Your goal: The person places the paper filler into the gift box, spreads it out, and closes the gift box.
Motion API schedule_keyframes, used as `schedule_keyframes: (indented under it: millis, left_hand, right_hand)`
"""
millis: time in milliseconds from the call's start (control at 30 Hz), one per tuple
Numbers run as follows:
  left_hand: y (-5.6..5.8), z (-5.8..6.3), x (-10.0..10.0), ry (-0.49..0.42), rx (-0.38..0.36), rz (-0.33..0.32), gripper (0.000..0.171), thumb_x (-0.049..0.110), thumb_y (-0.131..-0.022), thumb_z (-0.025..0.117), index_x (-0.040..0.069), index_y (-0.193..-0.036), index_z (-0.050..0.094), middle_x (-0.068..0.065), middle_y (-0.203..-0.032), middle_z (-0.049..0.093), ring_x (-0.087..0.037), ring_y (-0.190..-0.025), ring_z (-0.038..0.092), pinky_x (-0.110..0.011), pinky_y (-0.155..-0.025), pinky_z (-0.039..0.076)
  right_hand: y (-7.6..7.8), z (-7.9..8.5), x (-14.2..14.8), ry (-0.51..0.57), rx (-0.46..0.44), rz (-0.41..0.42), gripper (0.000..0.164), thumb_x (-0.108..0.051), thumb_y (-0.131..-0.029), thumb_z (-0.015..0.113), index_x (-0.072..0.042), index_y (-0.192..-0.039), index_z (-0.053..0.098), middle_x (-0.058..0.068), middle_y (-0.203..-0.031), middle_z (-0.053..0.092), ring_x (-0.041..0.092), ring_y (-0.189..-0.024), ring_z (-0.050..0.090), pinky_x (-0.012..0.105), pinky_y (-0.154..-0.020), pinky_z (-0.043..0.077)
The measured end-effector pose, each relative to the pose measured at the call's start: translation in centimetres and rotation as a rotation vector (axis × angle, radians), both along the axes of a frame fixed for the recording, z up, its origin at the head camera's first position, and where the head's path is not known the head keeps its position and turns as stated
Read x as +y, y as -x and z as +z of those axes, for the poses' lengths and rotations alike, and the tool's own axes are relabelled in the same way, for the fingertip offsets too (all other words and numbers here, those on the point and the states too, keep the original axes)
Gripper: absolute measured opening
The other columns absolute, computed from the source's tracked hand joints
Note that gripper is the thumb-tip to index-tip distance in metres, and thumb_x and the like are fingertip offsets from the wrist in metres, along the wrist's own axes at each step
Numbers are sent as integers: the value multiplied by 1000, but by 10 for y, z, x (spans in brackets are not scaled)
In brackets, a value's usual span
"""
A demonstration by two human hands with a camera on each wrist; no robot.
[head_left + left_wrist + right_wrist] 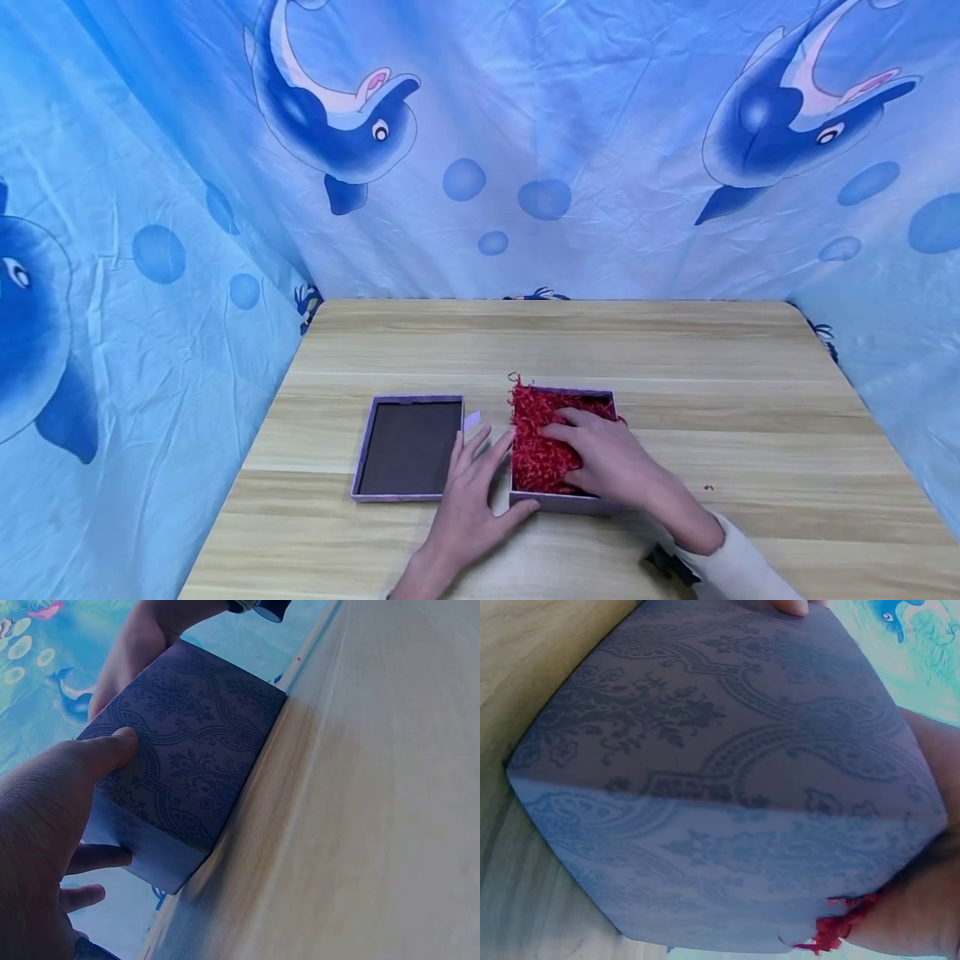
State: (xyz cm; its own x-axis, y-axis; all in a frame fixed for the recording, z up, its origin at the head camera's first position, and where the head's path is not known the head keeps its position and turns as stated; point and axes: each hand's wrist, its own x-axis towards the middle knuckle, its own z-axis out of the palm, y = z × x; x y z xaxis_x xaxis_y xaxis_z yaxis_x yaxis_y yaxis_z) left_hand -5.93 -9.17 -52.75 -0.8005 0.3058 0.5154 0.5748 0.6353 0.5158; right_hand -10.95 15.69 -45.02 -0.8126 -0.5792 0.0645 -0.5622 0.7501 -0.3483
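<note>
A patterned purple-grey box (558, 503) stands on the table, filled with red shredded paper (536, 437). My right hand (611, 454) reaches over its right side, fingers spread and bent a little, fingertips on the shreds. In the right wrist view, red strands hang over the wall of the box (705, 847) beside that hand. My left hand (472, 508) is at the near left corner. Its thumb lies against the front wall of the box (187, 750) and a nearly straight finger touches the left wall.
A shallow lid (408, 450) with a black inside lies left of the box, close to my left hand. A pale purple tab (472, 419) shows between lid and box. One loose red shred (708, 487) lies to the right. Blue dolphin-print cloth (622, 242) hangs behind the table.
</note>
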Motion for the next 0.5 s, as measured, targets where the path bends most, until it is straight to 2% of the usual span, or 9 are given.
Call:
schedule_keyframes:
  millis: [133,200,433,500]
  left_hand:
    - [0,-1,1,-5,26,4,102,54,-84,92,17,-168,49,2,-123,83,-46,-148,56,-81,-122,31]
    - [0,-1,1,-9,20,3,101,54,-84,92,18,-168,49,2,-123,83,-46,-149,56,-80,-123,30]
    - [1,-1,1,-7,27,5,101,54,-84,92,19,-168,49,2,-125,82,-47,-148,56,-82,-121,30]
    - [1,-1,0,-6,25,4,100,54,-85,92,19,-168,49,2,-126,82,-47,-148,56,-82,-121,30]
  right_hand:
    - [-2,3,4,54,7,12,70,-13,-76,102,-15,-141,75,23,-147,67,45,-126,71,62,-90,67]
    - [-2,5,7,78,19,18,73,-15,-76,102,-17,-143,74,22,-148,67,44,-125,71,61,-89,67]
    - [-8,12,15,162,57,-24,93,-32,-74,106,-27,-157,64,13,-160,60,42,-137,64,67,-104,60]
    - [-10,14,18,216,72,-33,97,-32,-74,106,-28,-159,60,12,-161,58,41,-138,63,66,-104,60]
